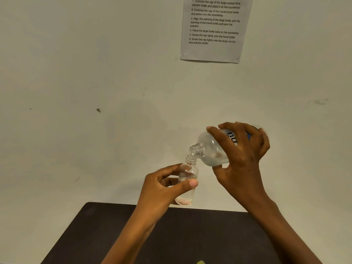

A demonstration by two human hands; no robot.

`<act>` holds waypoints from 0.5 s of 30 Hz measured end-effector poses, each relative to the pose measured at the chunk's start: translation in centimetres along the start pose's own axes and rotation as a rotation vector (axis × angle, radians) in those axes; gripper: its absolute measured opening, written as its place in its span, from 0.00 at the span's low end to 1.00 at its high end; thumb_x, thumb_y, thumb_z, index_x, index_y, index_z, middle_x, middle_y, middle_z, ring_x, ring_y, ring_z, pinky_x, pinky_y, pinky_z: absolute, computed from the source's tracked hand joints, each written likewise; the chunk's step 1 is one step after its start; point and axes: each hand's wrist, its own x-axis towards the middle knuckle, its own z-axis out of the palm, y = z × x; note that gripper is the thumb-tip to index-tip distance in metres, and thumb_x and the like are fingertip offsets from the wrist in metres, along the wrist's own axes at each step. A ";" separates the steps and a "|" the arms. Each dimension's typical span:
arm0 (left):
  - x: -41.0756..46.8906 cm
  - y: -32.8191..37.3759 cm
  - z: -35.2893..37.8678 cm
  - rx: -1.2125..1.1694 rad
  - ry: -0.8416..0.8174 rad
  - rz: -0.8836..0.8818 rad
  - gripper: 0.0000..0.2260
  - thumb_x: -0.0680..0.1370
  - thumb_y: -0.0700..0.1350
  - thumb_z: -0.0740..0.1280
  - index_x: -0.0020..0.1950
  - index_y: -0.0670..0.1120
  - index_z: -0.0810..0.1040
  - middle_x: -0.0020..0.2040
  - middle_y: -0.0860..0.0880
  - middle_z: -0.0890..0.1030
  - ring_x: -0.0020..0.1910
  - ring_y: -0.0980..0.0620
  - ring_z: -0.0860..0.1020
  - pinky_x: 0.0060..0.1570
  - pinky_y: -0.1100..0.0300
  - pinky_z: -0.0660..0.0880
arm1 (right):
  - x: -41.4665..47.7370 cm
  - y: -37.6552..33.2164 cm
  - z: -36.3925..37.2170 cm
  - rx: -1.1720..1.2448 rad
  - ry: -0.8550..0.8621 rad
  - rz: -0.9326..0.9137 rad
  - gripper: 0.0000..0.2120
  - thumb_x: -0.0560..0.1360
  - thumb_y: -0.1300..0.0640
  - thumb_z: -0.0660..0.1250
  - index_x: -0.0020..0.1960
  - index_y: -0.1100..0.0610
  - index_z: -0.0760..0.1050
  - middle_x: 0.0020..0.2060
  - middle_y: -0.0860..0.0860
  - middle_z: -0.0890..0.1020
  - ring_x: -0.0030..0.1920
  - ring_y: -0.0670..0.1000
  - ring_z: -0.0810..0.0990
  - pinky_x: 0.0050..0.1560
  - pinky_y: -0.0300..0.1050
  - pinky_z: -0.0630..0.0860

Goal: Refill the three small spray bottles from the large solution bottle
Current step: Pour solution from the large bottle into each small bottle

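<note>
One small spray bottle [187, 173] is held by left grip [162, 187], large solution bottle [211, 149] above it by right grip [242, 155]. Mouths to be kept aligned, tilt eased.

Both hands are raised mid-room, by the far edge of the surface [95, 235]. The left hand [163, 185] grips the small bottle [187, 175]. The right hand [242, 159] holds the big bottle [211, 149] tilted, neck against neck, so nothing passes between them. The wall [95, 82] stands just behind and shuts off that way. There is open air left of the left hand and right of the right. Lower down the two forearms cross the surface, with a gap of bare top between them. A small yellowish thing [200, 262] pokes in at the near edge.
</note>
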 end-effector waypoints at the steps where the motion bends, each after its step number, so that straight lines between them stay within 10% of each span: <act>1: 0.0 0.0 0.0 0.001 -0.001 0.001 0.14 0.64 0.45 0.74 0.47 0.57 0.79 0.49 0.55 0.82 0.49 0.51 0.81 0.40 0.52 0.82 | 0.0 0.0 0.0 0.001 -0.002 0.002 0.36 0.58 0.62 0.78 0.62 0.50 0.70 0.58 0.57 0.76 0.63 0.59 0.63 0.68 0.37 0.40; 15: 0.0 0.1 0.0 0.002 0.000 0.009 0.13 0.65 0.43 0.74 0.45 0.57 0.80 0.46 0.57 0.82 0.45 0.53 0.82 0.36 0.55 0.82 | -0.1 0.3 0.1 -0.005 0.025 -0.027 0.34 0.60 0.59 0.75 0.63 0.48 0.68 0.59 0.52 0.71 0.64 0.58 0.63 0.69 0.44 0.44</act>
